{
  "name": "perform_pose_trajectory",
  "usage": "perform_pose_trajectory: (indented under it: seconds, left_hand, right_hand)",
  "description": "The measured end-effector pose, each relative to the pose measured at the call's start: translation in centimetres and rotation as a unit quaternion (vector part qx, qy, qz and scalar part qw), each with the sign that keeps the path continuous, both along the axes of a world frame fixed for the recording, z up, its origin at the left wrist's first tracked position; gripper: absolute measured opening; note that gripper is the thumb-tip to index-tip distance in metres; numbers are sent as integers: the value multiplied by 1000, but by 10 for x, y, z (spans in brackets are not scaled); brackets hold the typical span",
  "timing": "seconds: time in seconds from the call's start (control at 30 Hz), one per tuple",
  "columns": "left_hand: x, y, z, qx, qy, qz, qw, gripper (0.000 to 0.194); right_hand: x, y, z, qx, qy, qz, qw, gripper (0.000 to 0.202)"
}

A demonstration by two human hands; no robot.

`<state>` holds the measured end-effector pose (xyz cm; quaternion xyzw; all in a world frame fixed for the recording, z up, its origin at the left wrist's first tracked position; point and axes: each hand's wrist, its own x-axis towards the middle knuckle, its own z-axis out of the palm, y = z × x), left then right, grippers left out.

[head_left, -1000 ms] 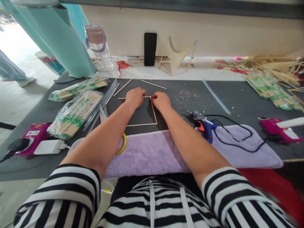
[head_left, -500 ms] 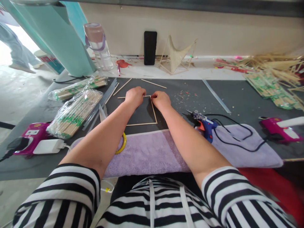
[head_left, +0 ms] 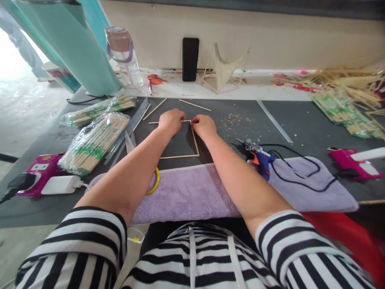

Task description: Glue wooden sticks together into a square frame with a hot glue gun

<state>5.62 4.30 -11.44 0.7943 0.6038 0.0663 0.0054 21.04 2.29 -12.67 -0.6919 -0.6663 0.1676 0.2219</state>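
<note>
Stick frame (head_left: 194,139), three sides visible, touches left hand (head_left: 170,121) and right hand (head_left: 205,126).

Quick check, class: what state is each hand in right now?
Left hand: fingers closed on the far stick.
Right hand: fingers closed on the corner where that stick meets the side stick.

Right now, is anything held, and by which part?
The left hand apparently holds the frame's far stick near its corner end; the right hand is there too, grip unclear.
</note>
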Motion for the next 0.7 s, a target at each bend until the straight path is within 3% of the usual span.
perform_pose_trajectory:
  seconds: [0.7]
  left_hand:
    - [0,2,-1,-2,-10,-2,1000,32]
  right_hand:
    - [0,2,-3,3,1,-3,1000,20]
